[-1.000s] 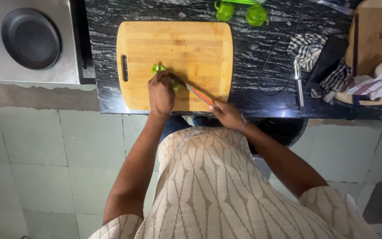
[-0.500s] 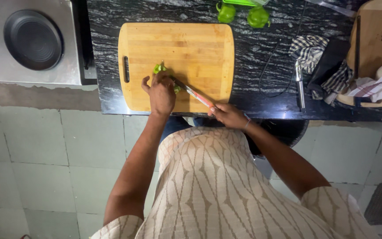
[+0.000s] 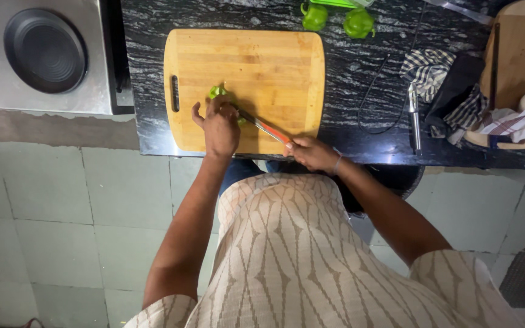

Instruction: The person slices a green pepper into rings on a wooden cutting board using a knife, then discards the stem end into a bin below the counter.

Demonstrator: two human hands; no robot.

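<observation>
A wooden cutting board (image 3: pixel 274 67) lies on a black speckled counter. On its near left part my left hand (image 3: pixel 219 124) presses down on a small green pepper piece (image 3: pixel 217 92), which shows only past my fingertips. My right hand (image 3: pixel 312 152) grips the orange handle of a knife (image 3: pixel 261 125) at the board's near edge. The blade runs up and left, its tip meeting the green piece beside my left fingers.
Two whole green peppers (image 3: pixel 337 18) sit past the board's far right corner. A peeler (image 3: pixel 415 115), a checked cloth (image 3: pixel 439 79), a dark cable and a round wooden board (image 3: pixel 524 54) lie to the right. A steel stove with a black pan (image 3: pixel 45 50) stands left.
My left hand has spread its fingers a little over the green piece. The knife stays against it, with only a small shift of the blade.
</observation>
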